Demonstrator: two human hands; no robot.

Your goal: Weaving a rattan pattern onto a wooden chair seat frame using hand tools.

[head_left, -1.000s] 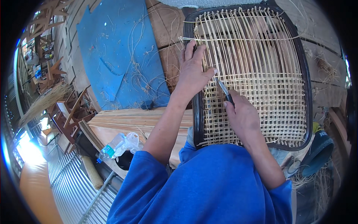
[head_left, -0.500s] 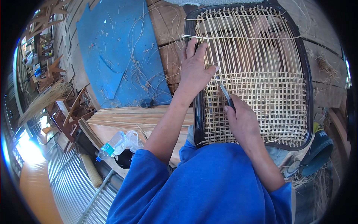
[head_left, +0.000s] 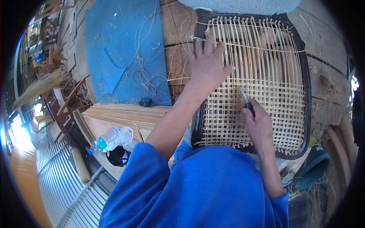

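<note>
Cane panel: here we have it, front and right of centre, its dark frame (head_left: 307, 95) meeting the blue shirt (head_left: 213, 182) at the lower edge; the woven cane (head_left: 281, 114) is a tight grid below, mostly upright strands above, with one strand crossing near the top.
Left hand: we see the left hand (head_left: 209, 62) fingers spread, over the panel's upper left; whether it pinches a strand, we cannot tell.
Right hand: the right hand (head_left: 260, 123) is curled round a slim tool (head_left: 249, 106), dark handle in the fist, metal tip at the weave.
In the way: both hands hide patches of cane, and the left forearm cuts across the stacked wood (head_left: 121, 114).
Left flank: we've a blue sheet (head_left: 100, 34) strewn with loose strands, then a clear bottle (head_left: 106, 138) and a plastic bag (head_left: 123, 137) side by side, a black cap-like thing (head_left: 118, 156) just below.
Right flank: a dark teal thing (head_left: 315, 167), shape unclear to us, sits near the frame's lower corner.
Top: pale fluffy cloth (head_left: 243, 4) beyond the frame.
Floor: wide wooden boards (head_left: 327, 72), fibre scraps scattered about.
Room: far left, a fibre bundle (head_left: 42, 89), wooden pieces (head_left: 57, 99) and shiny corrugated sheeting (head_left: 57, 178), with bright light coming in.
</note>
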